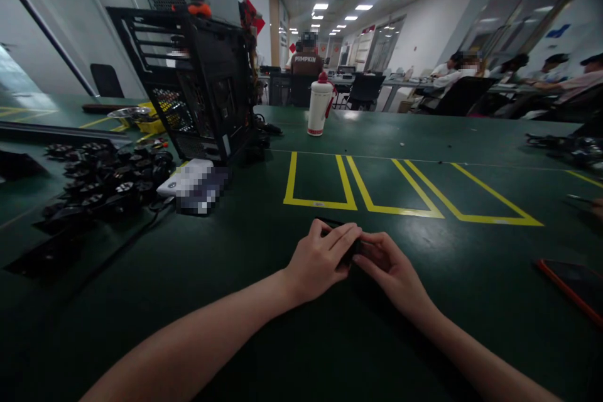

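Both hands meet over the green table point(245, 320), around a small black object point(349, 254). My left hand point(316, 260) is closed over its top and left side, fingers pressed together across it. From the right, the thumb and fingertips of my right hand point(394, 269) pinch its edge. A thin dark edge of it sticks out behind the left knuckles. Most of the object is covered by the fingers, so its kind cannot be made out.
Yellow tape outlines point(320, 204) mark the table ahead. At left stand a black computer case point(214, 85), a heap of black parts point(113, 182) and a white device point(188, 177). A white bottle point(319, 107) stands farther back; a red-edged phone point(577, 286) lies right. People sit beyond.
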A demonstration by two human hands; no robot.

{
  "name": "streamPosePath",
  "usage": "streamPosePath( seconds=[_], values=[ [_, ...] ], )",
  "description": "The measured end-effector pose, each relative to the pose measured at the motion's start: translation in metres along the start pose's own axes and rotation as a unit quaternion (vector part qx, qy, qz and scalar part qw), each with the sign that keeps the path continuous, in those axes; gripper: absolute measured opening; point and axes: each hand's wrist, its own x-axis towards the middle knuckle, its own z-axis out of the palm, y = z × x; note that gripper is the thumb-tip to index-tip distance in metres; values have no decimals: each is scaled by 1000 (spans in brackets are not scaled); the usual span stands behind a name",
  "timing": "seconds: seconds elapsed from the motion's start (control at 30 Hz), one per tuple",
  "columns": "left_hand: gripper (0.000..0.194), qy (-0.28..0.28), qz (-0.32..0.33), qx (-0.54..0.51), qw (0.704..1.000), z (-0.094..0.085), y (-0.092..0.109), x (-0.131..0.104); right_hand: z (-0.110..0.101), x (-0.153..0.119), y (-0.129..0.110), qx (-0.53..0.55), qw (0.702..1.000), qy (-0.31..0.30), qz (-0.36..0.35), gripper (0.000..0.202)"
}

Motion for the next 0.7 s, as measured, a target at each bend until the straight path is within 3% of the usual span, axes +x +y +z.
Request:
streamPosePath(
  seconds=[0.2,0.37,0.57,0.7],
  values=[
    [58,-21,-1,-30,999,-3,-9,7,-4,10,3,-59,997,27,30,40],
    [55,-32,13,-25,999,-5,-13,11,-6,9,8,-98,994,35,20,36],
    [51,-37,10,-14,999,-5,-14,11,-9,9,7,-90,996,23,0,14],
    [50,-43,12,-13,999,-2,-13,11,-10,12,3,-114,993,18,-10,25]
  ],
)
